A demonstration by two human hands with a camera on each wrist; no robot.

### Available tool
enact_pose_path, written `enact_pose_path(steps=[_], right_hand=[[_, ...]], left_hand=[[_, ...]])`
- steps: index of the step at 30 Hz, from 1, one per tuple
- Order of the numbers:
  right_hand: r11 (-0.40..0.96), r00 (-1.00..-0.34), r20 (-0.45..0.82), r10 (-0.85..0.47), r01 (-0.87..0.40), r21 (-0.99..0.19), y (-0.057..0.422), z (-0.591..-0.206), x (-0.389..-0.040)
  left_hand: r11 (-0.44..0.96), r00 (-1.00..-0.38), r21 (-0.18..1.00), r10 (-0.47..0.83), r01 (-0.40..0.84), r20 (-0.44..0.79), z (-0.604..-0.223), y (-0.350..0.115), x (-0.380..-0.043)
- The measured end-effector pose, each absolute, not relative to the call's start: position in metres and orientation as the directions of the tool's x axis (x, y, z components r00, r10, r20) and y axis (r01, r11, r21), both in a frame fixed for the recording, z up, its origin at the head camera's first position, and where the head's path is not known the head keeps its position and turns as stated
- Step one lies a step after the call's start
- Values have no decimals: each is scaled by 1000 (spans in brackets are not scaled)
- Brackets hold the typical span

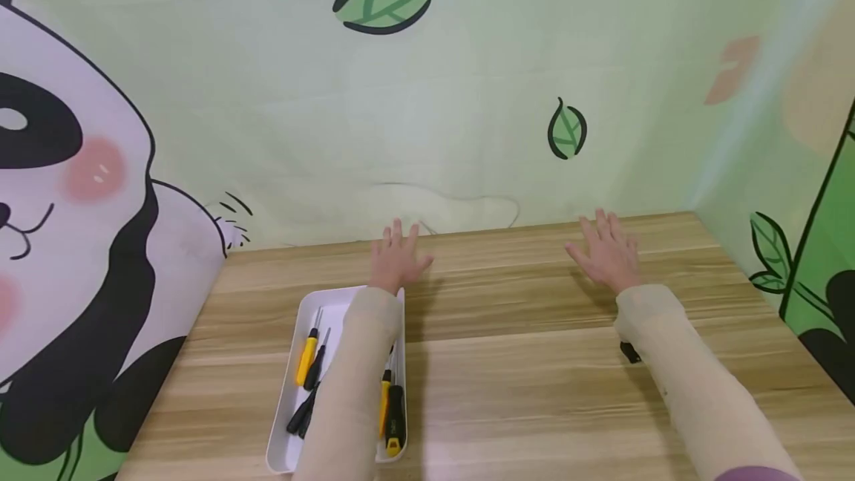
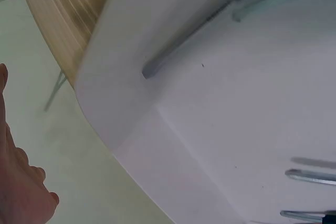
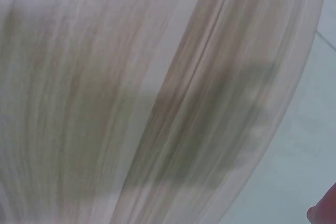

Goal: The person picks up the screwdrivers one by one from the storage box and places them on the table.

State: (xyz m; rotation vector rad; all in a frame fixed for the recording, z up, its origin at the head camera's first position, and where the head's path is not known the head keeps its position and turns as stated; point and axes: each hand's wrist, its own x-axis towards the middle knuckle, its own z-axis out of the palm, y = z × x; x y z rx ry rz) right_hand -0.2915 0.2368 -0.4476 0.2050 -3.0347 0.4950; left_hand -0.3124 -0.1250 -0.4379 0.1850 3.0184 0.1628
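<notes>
nearest the camera: two pale sleeves (image 1: 347, 407), the left one crossing above a white tray (image 1: 302, 325). left hand (image 1: 397, 258) – fingers extended and spread, grasping nothing, near the tray's far end. right hand (image 1: 608, 254) – likewise spread and unloaded, near the far edge of the wooden table (image 1: 521, 362); its shadow suggests it is raised. the screwdrivers all lie in the tray, on the person's left: a yellow screwdriver (image 1: 306, 362) beside a black screwdriver (image 1: 314, 370), other dark handles partly hidden, and a black-and-yellow screwdriver (image 1: 395, 421) at the right side. beyond stands a printed wall covering (image 1: 467, 110).

hazards, in this inspector's judgement: a lowered left forearm could snag the rim and shift the tray; closely laid handles could roll or drag a neighbour if one is lifted carelessly; exposed shafts could prick a hand reaching in from the far end.
</notes>
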Motion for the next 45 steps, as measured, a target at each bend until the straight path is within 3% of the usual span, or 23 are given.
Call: enact_pose_path(steps=[22, 45], right_hand=[[925, -970, 56, -236, -242, -293, 198, -438, -291], [873, -905, 119, -409, -426, -238, 152, -436, -267]], left_hand=[[982, -980, 39, 190, 187, -64, -428, -170, -296], [977, -977, 61, 208, 205, -55, -429, -215, -269]])
